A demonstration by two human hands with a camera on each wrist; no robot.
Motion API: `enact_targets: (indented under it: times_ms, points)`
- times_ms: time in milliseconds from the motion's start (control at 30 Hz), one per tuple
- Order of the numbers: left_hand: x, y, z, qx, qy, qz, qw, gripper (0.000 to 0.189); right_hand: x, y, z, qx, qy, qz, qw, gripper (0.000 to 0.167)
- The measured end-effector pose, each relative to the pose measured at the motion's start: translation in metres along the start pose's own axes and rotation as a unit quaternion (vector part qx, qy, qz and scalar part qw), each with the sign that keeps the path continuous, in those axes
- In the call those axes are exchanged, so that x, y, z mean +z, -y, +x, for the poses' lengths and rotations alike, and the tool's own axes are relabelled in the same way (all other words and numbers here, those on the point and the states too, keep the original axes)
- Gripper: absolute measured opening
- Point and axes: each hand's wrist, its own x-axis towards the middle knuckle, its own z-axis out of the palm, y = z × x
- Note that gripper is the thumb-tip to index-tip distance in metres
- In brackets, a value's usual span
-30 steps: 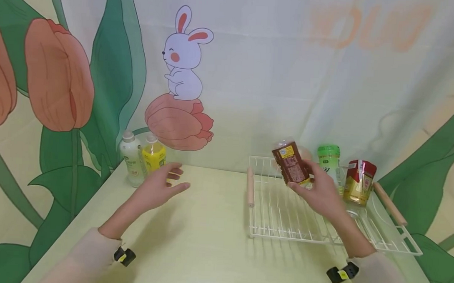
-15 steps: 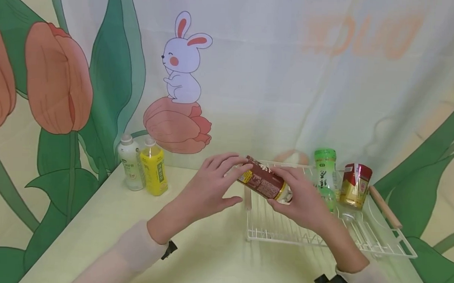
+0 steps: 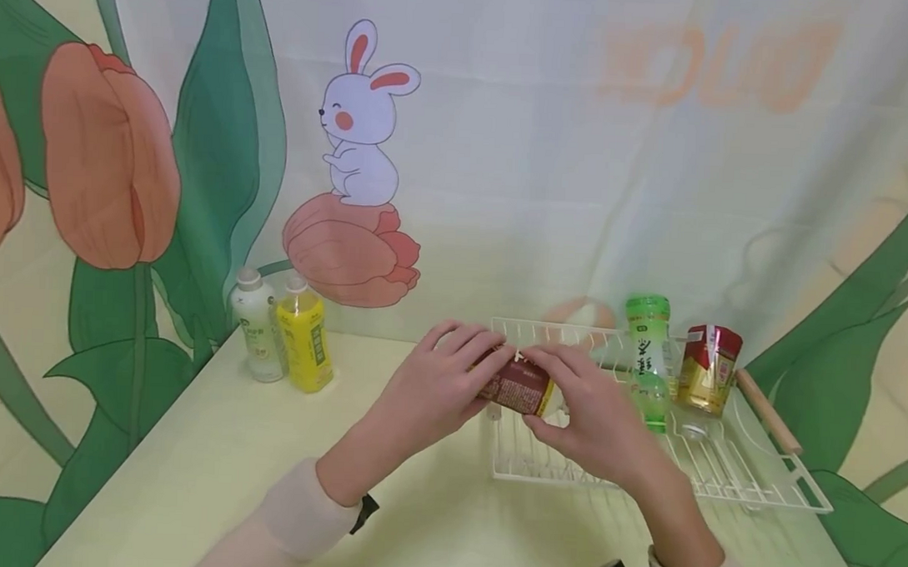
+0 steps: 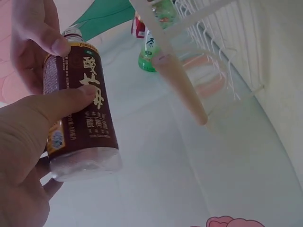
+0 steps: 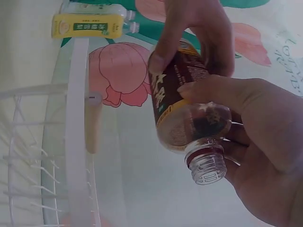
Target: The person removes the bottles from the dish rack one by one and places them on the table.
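Brown-labelled bottle (image 3: 521, 390), tilted in mid-air by the wire rack's (image 5: 77, 142) left end, two hands on it! A light, even squeeze should serve best; that neck looks uncapped. Left hand (image 3: 439, 383) curls round the base end, thumb on label; right hand (image 3: 600, 414), half closed, grips the shoulder.

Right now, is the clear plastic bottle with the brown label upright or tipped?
Tipped: the bottle slants between left hand and right hand, neck toward the latter.
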Motion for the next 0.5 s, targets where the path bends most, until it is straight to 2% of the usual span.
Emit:
enact_targets:
  times_ms: [167,333,500]
  points:
    - [0.002,-0.008,-0.003,-0.022,0.026,-0.04,0.9986,0.071,0.004,0.003,-0.005,-0.001,0.005,0.016,0.9999,0.073]
    - [0.002,-0.01,-0.007,-0.05,0.059,-0.077,0.994,0.077,0.01,0.006,-0.01,0.0,0.01,0.022,0.9997,0.075]
    - [0.006,-0.009,-0.01,-0.063,0.067,-0.098,0.991,0.081,0.015,0.006,-0.013,0.002,0.001,0.012,0.9999,0.077]
